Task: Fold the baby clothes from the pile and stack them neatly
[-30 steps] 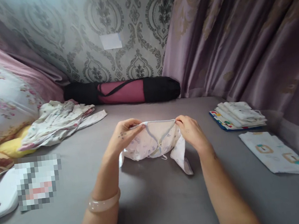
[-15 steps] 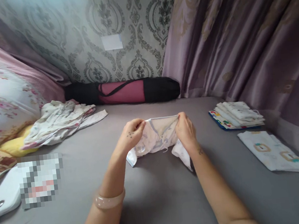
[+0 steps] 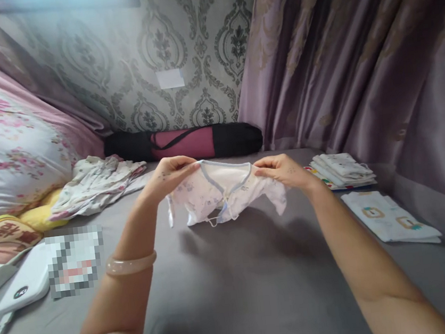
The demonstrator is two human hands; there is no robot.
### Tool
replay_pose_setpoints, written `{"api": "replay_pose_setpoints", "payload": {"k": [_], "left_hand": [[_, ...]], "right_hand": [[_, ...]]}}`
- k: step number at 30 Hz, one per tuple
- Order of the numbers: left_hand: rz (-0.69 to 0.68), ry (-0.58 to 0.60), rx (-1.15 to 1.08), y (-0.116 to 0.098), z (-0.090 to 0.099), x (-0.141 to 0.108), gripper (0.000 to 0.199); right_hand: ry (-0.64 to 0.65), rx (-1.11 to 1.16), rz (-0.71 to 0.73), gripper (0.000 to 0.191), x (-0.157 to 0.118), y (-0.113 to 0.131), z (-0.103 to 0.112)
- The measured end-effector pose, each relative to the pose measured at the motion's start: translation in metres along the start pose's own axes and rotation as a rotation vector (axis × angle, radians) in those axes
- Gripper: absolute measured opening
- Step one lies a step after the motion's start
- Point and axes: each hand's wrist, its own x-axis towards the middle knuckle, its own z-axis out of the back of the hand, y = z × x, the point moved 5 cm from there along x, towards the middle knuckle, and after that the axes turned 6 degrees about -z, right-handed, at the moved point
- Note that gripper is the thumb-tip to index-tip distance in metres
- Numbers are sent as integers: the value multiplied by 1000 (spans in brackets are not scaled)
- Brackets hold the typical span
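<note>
A small white baby shirt (image 3: 236, 200) with a pale print, grey neck trim and thin ties hangs between my two hands, raised over the grey sheet (image 3: 237, 294). Thumb and fingers of my left hand (image 3: 173, 173) pinch it at the left shoulder. My right hand (image 3: 281, 170) grips the opposite shoulder in the same way. The V-shaped neckline is spread between them, and the short sleeves droop at both sides. A shadow falls on the sheet below the shirt.
Rumpled clothes (image 3: 96, 184) lie at the left beside a floral pillow (image 3: 6, 138). Nearer are a white device (image 3: 34, 274) and cables. A black and maroon bag (image 3: 183, 143) lies along the wall. Folded cloths (image 3: 343, 169) and a printed folded cloth (image 3: 389, 217) sit at right.
My hands have moved apart and lifted the shirt by its shoulders. Its neckline, stretched straight before, now shows as an open V, and the sleeves hang freer. The view has shifted slightly.
</note>
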Motion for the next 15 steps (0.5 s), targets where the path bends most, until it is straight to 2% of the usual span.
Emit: {"api": "replay_pose_setpoints", "payload": {"k": [2,4,6,7,8,9,10,12,13,14,15], "left_hand": [[-47,9,18,-10,2,3,40],[-129,-71,88,-26,5,6,37],[-215,-206,171,-45,11,4,34],[-239,-264,190,-54,15,1,34],[-242,-293,188,-61,20,-3,34],[-223,-272,168,-65,25,-6,34],[-190,-200,138,-66,28,-9,34],[-112,86,96,-62,27,-14,33],[-84,229,92,-57,24,-16,32],[-62,310,101,-51,22,-17,31],[-48,297,117,-45,21,-15,30]], "right_hand": [[-45,-116,61,40,-1,18,8],[-253,-277,129,34,-4,38,18],[-494,-381,153,30,-15,59,28],[-543,-392,149,30,-21,67,31],[-512,-376,140,31,-27,74,33],[-398,-343,131,33,-32,80,32],[-208,-297,124,35,-36,83,29],[196,-195,97,38,-47,84,22],[302,-153,80,39,-50,83,22],[306,-133,61,39,-49,80,23],[235,-141,49,37,-45,77,26]]}}
